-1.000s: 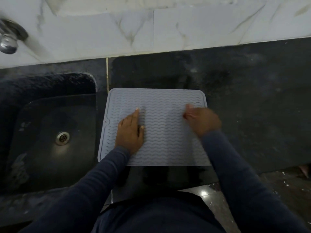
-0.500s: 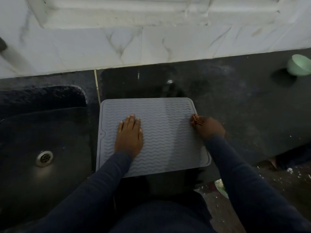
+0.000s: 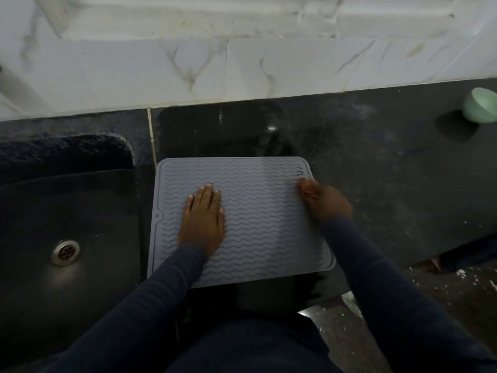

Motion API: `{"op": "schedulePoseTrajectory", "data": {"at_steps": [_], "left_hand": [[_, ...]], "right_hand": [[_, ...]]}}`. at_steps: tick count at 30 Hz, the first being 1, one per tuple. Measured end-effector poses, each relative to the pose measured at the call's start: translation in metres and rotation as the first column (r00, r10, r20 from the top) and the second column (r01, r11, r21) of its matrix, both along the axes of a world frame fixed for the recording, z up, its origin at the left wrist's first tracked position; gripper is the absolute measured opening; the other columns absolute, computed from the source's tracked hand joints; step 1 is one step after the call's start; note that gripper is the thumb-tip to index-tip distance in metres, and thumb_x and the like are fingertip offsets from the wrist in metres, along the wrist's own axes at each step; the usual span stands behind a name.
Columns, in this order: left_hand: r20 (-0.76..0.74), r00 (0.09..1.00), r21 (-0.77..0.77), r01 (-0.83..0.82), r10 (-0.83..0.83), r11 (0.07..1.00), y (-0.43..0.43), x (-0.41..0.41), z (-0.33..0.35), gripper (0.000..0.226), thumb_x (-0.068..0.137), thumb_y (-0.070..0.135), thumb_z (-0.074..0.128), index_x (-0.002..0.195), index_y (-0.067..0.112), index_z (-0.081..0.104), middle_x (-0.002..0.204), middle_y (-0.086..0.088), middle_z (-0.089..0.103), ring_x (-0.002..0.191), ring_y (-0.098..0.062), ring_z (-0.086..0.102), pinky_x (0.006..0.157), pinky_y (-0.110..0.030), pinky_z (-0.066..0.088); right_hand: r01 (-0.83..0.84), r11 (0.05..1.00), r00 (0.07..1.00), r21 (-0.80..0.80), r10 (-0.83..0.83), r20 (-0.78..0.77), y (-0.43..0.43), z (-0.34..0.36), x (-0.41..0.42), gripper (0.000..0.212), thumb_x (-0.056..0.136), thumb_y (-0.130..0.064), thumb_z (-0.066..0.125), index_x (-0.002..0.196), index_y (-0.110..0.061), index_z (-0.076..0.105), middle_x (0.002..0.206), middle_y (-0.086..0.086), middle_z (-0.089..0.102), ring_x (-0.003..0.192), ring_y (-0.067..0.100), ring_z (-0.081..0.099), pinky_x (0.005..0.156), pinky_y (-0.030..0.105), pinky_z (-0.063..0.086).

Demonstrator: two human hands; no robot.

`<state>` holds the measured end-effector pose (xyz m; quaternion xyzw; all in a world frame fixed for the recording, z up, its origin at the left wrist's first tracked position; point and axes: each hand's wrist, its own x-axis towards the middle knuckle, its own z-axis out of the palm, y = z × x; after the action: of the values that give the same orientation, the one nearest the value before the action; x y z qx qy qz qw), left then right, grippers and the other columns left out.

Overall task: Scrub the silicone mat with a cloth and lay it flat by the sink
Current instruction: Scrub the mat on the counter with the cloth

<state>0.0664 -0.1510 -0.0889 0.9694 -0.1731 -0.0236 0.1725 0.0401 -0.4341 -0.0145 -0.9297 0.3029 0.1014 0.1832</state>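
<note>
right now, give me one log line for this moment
silicone mat: flat on counter beside sink | left hand: palm down on mat | right hand: closed at mat's right edge

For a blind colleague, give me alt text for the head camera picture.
A grey silicone mat lies flat on a dark counter beside the sink. The left hand presses flat on it; the right hand is curled at its right edge.

A green bowl (image 3: 481, 105) sits on the dark counter (image 3: 376, 162).
</note>
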Motion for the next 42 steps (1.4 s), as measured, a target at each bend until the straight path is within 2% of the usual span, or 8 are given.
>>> {"op": "schedulePoseTrajectory", "data": {"at_steps": [4,8,11,15,20,28,37,42], "left_hand": [[0.007,1.000,-0.019,-0.015,0.016,1.000,-0.002,0.001,0.003,0.058,0.094,0.035,0.022,0.145,0.009,0.035,0.152,-0.013,0.033,0.141,-0.026,0.026,0.116,-0.042,0.009],[0.006,0.999,-0.086,-0.050,0.050,0.995,-0.008,0.011,0.014,0.059,0.091,0.031,0.033,0.146,0.008,0.033,0.150,-0.014,0.036,0.139,-0.028,0.029,0.117,-0.043,0.011],[-0.013,1.000,-0.035,-0.015,0.014,0.999,-0.006,0.019,0.009,0.063,0.092,0.038,0.024,0.146,0.007,0.031,0.153,-0.015,0.029,0.143,-0.028,0.022,0.118,-0.043,0.009],[-0.021,1.000,0.020,-0.010,0.011,1.000,-0.003,0.019,0.004,0.064,0.095,0.041,0.020,0.149,0.006,0.025,0.156,-0.012,0.023,0.145,-0.023,0.016,0.119,-0.041,0.005],[-0.029,1.000,0.006,-0.007,0.007,1.000,-0.003,0.019,0.006,0.063,0.096,0.041,0.021,0.150,0.008,0.023,0.157,-0.011,0.020,0.146,-0.022,0.014,0.119,-0.039,0.002],[-0.002,1.000,0.026,0.011,-0.011,1.000,-0.001,0.018,0.002,0.059,0.095,0.041,0.019,0.147,0.015,0.033,0.156,-0.012,0.025,0.145,-0.027,0.017,0.118,-0.043,0.005],[-0.018,1.000,0.010,0.000,0.000,1.000,-0.002,0.018,0.004,0.063,0.094,0.043,0.015,0.149,0.016,0.029,0.157,-0.011,0.022,0.146,-0.025,0.015,0.118,-0.043,0.004],[-0.029,1.000,0.015,0.003,-0.003,1.000,-0.002,0.018,0.005,0.061,0.095,0.042,0.016,0.149,0.016,0.028,0.157,-0.011,0.021,0.146,-0.025,0.013,0.118,-0.043,0.003]], "right_hand": [[0.041,0.999,0.999,-0.034,-0.042,-0.024,-0.007,0.002,0.021,0.064,0.087,-0.074,0.037,0.121,-0.027,0.063,0.116,0.013,0.067,0.105,0.035,0.063,0.088,0.040,0.049],[-0.296,0.942,0.943,0.156,0.262,0.206,0.093,0.003,0.039,0.044,0.096,-0.055,0.039,0.129,-0.030,0.054,0.126,0.001,0.059,0.115,0.022,0.057,0.094,0.037,0.046],[-0.459,0.875,0.888,0.154,0.453,0.071,0.144,0.003,0.037,0.050,0.098,-0.055,0.033,0.136,-0.027,0.049,0.135,0.006,0.049,0.121,0.027,0.049,0.100,0.041,0.038],[-0.186,0.968,0.982,0.170,0.178,0.059,0.069,-0.009,0.030,0.066,0.084,-0.080,0.035,0.121,-0.031,0.060,0.110,0.002,0.064,0.102,0.026,0.062,0.084,0.036,0.045],[0.023,1.000,0.997,0.003,-0.023,-0.072,-0.024,0.005,0.025,0.070,0.080,-0.079,0.046,0.124,-0.026,0.063,0.118,0.013,0.067,0.110,0.035,0.061,0.088,0.038,0.047],[-0.369,0.898,0.929,0.237,0.357,0.095,0.138,-0.017,0.037,0.053,0.093,-0.067,0.032,0.129,-0.033,0.053,0.130,-0.003,0.057,0.116,0.022,0.056,0.097,0.038,0.042],[0.047,0.997,0.996,-0.058,-0.051,-0.072,-0.013,-0.005,0.031,0.069,0.084,-0.078,0.037,0.127,-0.029,0.060,0.122,0.011,0.064,0.110,0.036,0.061,0.089,0.041,0.046],[-0.216,0.974,0.976,0.070,0.214,0.043,0.071,-0.002,0.048,0.056,0.093,-0.064,0.030,0.130,-0.031,0.057,0.128,0.003,0.061,0.119,0.029,0.056,0.100,0.042,0.043]]}}
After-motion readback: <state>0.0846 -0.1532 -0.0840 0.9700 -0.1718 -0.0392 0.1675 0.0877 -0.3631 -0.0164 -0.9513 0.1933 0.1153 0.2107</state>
